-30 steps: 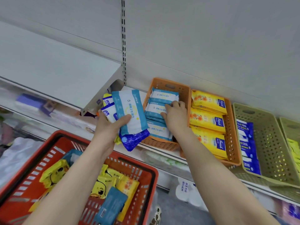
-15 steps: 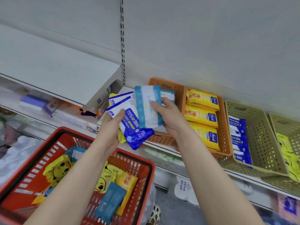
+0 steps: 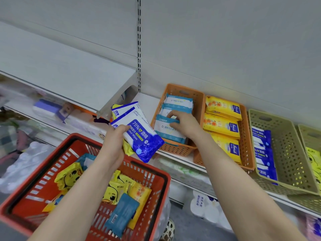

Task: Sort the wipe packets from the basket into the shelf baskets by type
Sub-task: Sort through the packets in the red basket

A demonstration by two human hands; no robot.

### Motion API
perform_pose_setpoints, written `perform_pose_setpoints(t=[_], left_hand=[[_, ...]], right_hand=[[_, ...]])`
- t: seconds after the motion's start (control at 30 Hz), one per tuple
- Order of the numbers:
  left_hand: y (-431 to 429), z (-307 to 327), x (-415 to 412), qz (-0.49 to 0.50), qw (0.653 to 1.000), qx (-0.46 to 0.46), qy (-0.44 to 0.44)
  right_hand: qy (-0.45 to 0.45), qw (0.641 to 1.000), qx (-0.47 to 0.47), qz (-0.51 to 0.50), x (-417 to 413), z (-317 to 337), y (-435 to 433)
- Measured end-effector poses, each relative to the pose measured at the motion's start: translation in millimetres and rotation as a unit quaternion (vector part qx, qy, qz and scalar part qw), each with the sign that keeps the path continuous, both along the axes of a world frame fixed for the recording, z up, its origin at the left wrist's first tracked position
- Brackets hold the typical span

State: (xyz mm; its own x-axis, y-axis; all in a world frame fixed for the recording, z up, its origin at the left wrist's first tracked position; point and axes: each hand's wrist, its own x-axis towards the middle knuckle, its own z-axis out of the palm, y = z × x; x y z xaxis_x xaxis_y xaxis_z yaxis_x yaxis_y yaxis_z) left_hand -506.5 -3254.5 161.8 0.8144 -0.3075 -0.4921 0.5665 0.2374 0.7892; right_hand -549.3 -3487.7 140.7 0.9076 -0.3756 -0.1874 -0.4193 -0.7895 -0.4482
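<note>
My left hand point(image 3: 113, 143) grips a stack of wipe packets above the red basket point(image 3: 52, 160); a blue-and-white 75% alcohol wipes packet point(image 3: 139, 136) lies on top, with a yellow packet under it. My right hand point(image 3: 185, 124) rests in the left orange shelf basket point(image 3: 175, 148), fingers curled on a teal-and-white wipe packet point(image 3: 165, 126) lying with others of its kind. The red basket holds yellow duck packets point(image 3: 69, 178), an orange-flower packet point(image 3: 140, 193) and a teal packet point(image 3: 121, 214).
To the right stand a second orange basket point(image 3: 247, 153) with yellow flower packets, a beige basket point(image 3: 288, 153) with blue alcohol wipes, and another beige basket point(image 3: 312, 136) with yellow packets. A grey shelf point(image 3: 69, 79) juts out at the left. Goods fill lower shelves.
My right hand took the teal-and-white packet off the left hand's stack and carried it right, down into the left orange basket. The alcohol wipes packet now tops the left hand's stack.
</note>
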Motion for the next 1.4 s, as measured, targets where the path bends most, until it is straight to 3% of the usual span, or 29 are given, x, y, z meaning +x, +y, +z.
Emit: perform_pose_setpoints(t=[0.2,0.43,0.5,0.57,0.63,0.7,0.83,0.97,1.1,1.23,1.3,1.4], left_hand=[[-3,1,1,-0.008,1.0,0.006,-0.024],[-9,1,3,-0.024,0.999,0.004,-0.045],[-11,1,2,-0.031,0.998,0.003,-0.051],[-12,-1,1,-0.037,0.997,0.005,-0.065],[-14,-2,-1,-0.045,0.995,0.013,-0.088],[-18,0,-5,-0.061,0.99,0.033,-0.12],[-31,4,-18,-0.094,0.984,0.037,-0.146],[-49,6,-37,-0.124,0.988,0.013,-0.095],[-84,13,-64,-0.144,0.984,0.01,-0.1],[-131,21,-96,-0.136,0.985,-0.01,-0.107],[-156,24,-112,-0.133,0.986,-0.017,-0.099],[-193,22,-134,-0.123,0.988,-0.02,-0.093]], right_hand=[[-0.002,0.989,-0.144,0.02,-3,-22,0],[-0.006,0.986,-0.165,0.019,-6,-23,3],[-0.085,0.992,-0.095,-0.017,-7,-12,9],[-0.166,0.98,0.074,-0.085,-11,8,22],[-0.161,0.946,0.258,-0.115,-18,29,39],[-0.138,0.922,0.347,-0.106,-27,38,53],[-0.14,0.911,0.366,-0.129,-50,41,58],[-0.176,0.851,0.449,-0.21,-91,50,41],[-0.228,0.777,0.521,-0.271,-134,49,0],[-0.35,0.723,0.489,-0.339,-178,49,-71],[-0.379,0.739,0.403,-0.384,-205,43,-120],[-0.292,0.856,0.175,-0.39,-243,32,-187]])
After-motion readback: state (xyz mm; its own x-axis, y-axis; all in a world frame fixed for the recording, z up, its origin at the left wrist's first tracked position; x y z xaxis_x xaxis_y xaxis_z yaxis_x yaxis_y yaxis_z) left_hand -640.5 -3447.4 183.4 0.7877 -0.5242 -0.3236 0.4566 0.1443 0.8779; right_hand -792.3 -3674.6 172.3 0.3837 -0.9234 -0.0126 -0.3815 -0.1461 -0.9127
